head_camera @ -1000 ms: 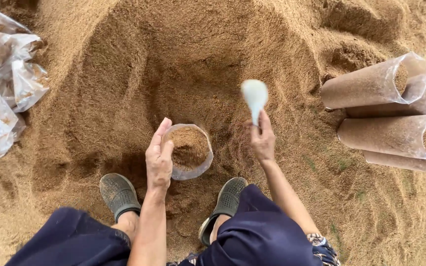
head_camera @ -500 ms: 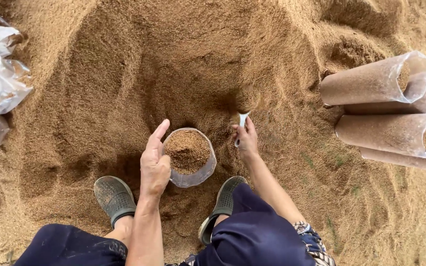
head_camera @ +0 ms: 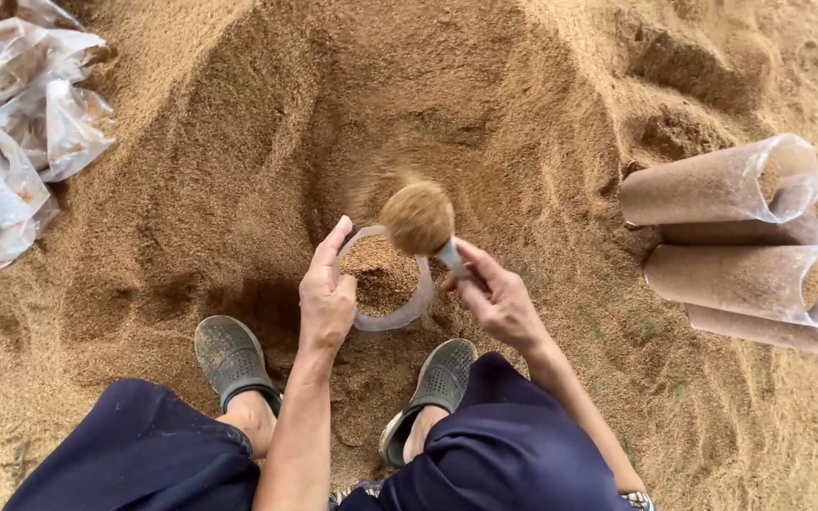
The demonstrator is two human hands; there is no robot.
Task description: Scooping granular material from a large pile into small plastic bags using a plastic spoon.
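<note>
A clear plastic bag (head_camera: 396, 319) stands upright in the sawdust pile (head_camera: 239, 170), partly filled with sawdust (head_camera: 381, 274). My left hand (head_camera: 327, 295) holds its rim open on the left side. My right hand (head_camera: 498, 298) grips the handle of a small scoop (head_camera: 418, 219). The scoop is heaped with sawdust and hangs just above the far edge of the bag's mouth. My two feet in grey clogs (head_camera: 229, 355) rest on either side below the bag.
Several filled clear bags (head_camera: 712, 185) lie on their sides at the right, mouths pointing right. Crumpled empty plastic bags (head_camera: 44, 104) lie at the upper left. Sawdust rises in a mound behind the bag.
The scoop dipped into the sawdust to the right of the bag, then came up full and moved left over the bag's mouth. My left hand stayed on the rim.
</note>
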